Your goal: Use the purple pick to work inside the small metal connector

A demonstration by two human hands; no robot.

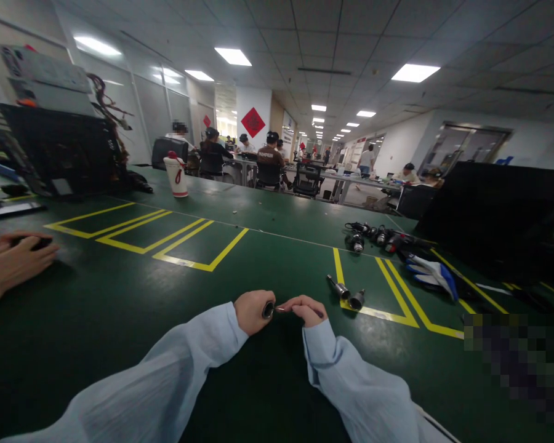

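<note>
My left hand is closed in a fist around a small dark cylindrical part whose round end faces right. My right hand is pinched shut on a thin, small piece that I cannot make out, held against the opening of that part. Both hands rest low over the green table, almost touching each other. Two similar small metal cylinders lie on the table just beyond my right hand, on a yellow line.
Another person's hand rests on a dark object at the left edge. A white cup stands far back. A pile of dark parts and blue-white gloves lie right, beside a black box. People sit at desks behind.
</note>
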